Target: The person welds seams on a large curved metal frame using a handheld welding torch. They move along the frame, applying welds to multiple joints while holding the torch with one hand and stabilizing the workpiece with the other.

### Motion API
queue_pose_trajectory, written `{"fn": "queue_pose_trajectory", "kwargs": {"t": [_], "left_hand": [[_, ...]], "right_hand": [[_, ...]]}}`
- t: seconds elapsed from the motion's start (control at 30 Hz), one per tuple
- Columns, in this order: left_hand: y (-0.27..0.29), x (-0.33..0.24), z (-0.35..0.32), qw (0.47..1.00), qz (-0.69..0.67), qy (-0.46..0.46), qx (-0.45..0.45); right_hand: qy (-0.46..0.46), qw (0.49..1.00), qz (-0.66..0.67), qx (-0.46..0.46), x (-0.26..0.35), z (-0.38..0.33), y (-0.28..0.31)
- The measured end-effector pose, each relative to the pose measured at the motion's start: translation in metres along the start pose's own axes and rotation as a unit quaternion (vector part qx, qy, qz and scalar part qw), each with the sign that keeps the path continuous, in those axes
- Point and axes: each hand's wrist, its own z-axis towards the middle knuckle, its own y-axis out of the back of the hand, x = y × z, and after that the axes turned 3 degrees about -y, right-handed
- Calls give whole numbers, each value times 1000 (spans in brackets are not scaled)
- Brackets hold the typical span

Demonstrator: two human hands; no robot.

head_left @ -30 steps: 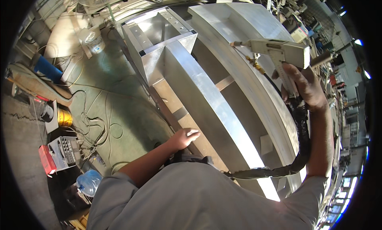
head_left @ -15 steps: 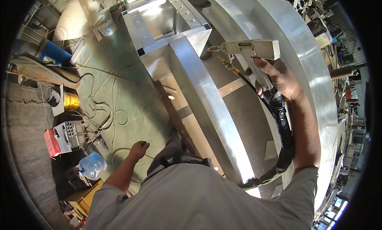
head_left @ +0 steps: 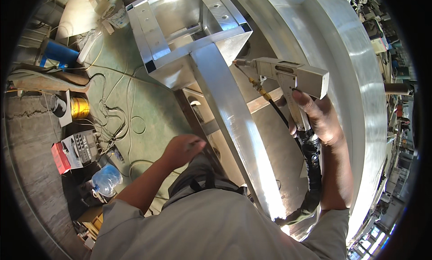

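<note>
My right hand [head_left: 321,120] is wrapped around the grip of a pale grey welding gun [head_left: 292,73]. The gun's copper-coloured nozzle points left, close to the joint where a long aluminium beam [head_left: 236,118] meets a box-shaped aluminium frame [head_left: 155,37]; whether it touches cannot be made out. A thin wire-feed tube with a brass fitting [head_left: 257,85] runs to the nozzle. From the grip a black-wrapped cable [head_left: 312,161] hangs down along my right forearm. My left hand [head_left: 182,151] hovers left of the beam, fingers curled in, with nothing visible in it.
A large curved aluminium piece [head_left: 342,57] stands along the right. Loose cables [head_left: 119,109] lie over the green floor at left, near a yellow wire spool [head_left: 80,108], a clear plastic bottle [head_left: 107,180] and a blue drum [head_left: 60,55]. A brown support bar [head_left: 191,113] runs beneath the beam.
My left hand has risen and come right, nearer the beam. The welding gun sits slightly lower in view, its nozzle still by the frame's corner. The view has shifted a little closer to the frame.
</note>
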Motion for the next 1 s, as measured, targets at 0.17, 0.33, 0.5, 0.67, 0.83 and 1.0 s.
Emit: {"fn": "queue_pose_trajectory", "kwargs": {"t": [0.17, 0.33, 0.5, 0.67, 0.83, 1.0], "left_hand": [[-16, -102, 65, 960, 59, -272, -11], [-68, -126, 109, 925, 172, -339, -5], [-84, -118, 106, 893, 321, -302, 87], [-85, -113, 99, 877, 360, -305, 92], [-85, -118, 96, 877, 366, -298, 88], [-86, -117, 93, 880, 360, -304, 64]], "right_hand": [[2, 999, 36, 4, -6, 17, -5], [-34, 999, 18, 15, -12, 24, 2], [-23, 999, 37, 18, -18, 28, 1], [-23, 998, 50, 15, -13, 29, -7], [-23, 999, 24, 10, -11, 29, -8], [-34, 999, -18, 17, -20, 32, -1]]}}
